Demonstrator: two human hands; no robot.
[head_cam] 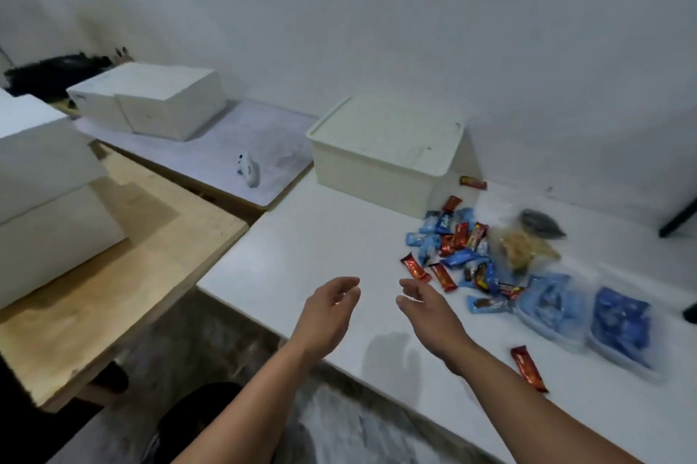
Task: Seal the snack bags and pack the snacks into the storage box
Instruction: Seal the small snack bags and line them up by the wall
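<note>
Head view: both hands hover, empty, over the near edge of a white worktop. The left hand and the right hand face each other, fingers loosely curled and slightly spread, pinching nothing and touching nothing.

A cream storage box stands toward the worktop's far edge against the wall, its lid on. Just beside it, toward the right, lies a loose heap of red and blue wrapped snacks. A clear bag of pale snacks and a dark bag lie behind the heap; two clear bags of blue packets sit nearer the right edge. One red bar lies apart, close to the near edge.

Risks, as judged from here: the lid must come off before anything is packed, and a careless sweep of an arm could push that stray bar off the near edge. Sealing a slippery clear bag while it lies flat may let its contents spill.

Whether any bag's mouth is open or sealed cannot be made out; the right side of the frame is blurred. The box's interior is hidden. A dark object at the right edge is cut off.
</note>
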